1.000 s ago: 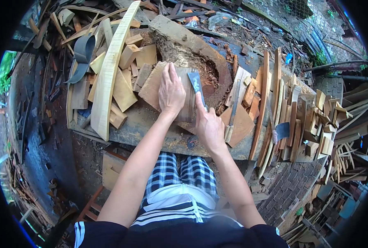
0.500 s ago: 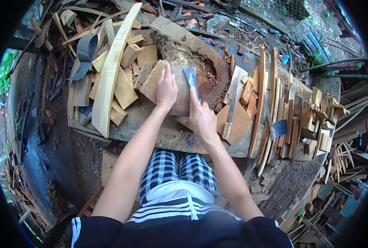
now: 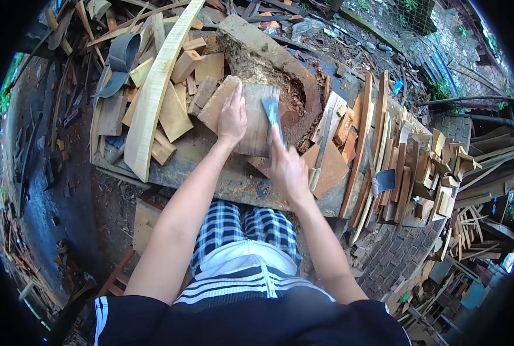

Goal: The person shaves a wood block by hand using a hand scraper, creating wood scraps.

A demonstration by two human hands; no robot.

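My left hand (image 3: 232, 122) grips a wooden board (image 3: 258, 128), its fingers stretched together along the board near the left side. A lighter piece of wood (image 3: 215, 106) shows at the left of that hand. My right hand (image 3: 289, 176) is closed round the handle of a chopping blade with a flared blue-grey metal head (image 3: 270, 108). The blade overlaps the board's right edge in this view, and the hand is slightly blurred. Behind them lies a thick, hollowed wooden block (image 3: 268, 55) with chips in its hollow.
Cut wood pieces (image 3: 185, 66) and a long curved plank (image 3: 162, 86) lie left on the workbench (image 3: 211, 181). To the right are a long-bladed tool (image 3: 325, 141), a flat brown board (image 3: 332, 173), several upright strips (image 3: 378, 132) and a saw-like blade (image 3: 386, 180).
The chopping blade and my right hand have shifted slightly down and right relative to the board. My left hand stays on the board, and the whole view has shifted a little.
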